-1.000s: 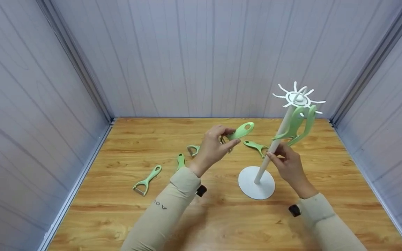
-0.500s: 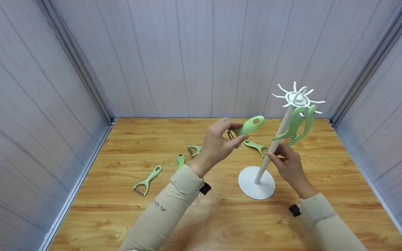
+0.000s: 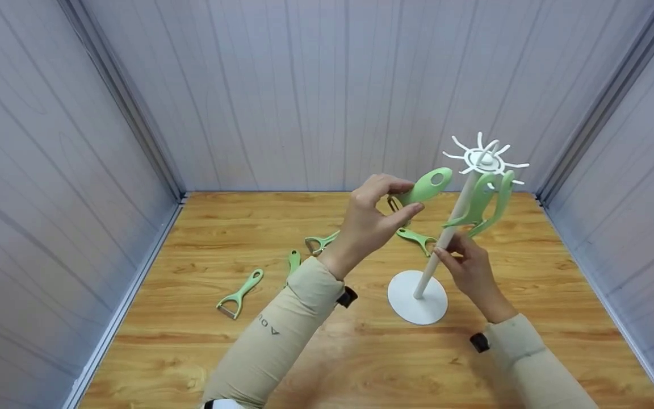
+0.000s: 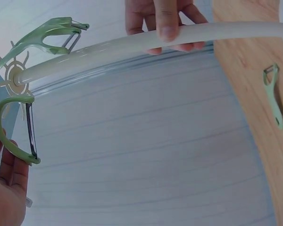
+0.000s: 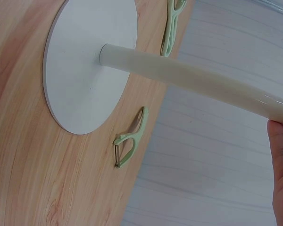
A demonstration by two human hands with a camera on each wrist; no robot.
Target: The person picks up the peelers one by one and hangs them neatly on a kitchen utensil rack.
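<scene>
In the head view my left hand (image 3: 375, 213) pinches a green Y-shaped peeler (image 3: 426, 186) between thumb and fingers, its holed handle end pointing up and right. The left wrist view shows that peeler's blade (image 4: 31, 129) facing away from the palm. My right hand (image 3: 469, 270) grips the pole (image 3: 445, 238) of a white rack, with thumb and fingers around it. At the rack's top is a ring of curved hooks (image 3: 485, 161). Two green peelers (image 3: 479, 204) hang from hooks on the near right side. The held peeler is left of the pole, below hook height.
The rack's round white base (image 3: 406, 307) stands on the wooden table (image 3: 406, 363). Several green peelers lie on the table: one at left (image 3: 240, 293), one partly behind the left sleeve (image 3: 294, 261), one behind the pole (image 3: 416, 241). Pale panel walls (image 3: 327, 96) enclose the table.
My left hand has moved right and upward, bringing the peeler nearer the rack's top. The right hand and the rack have stayed in place.
</scene>
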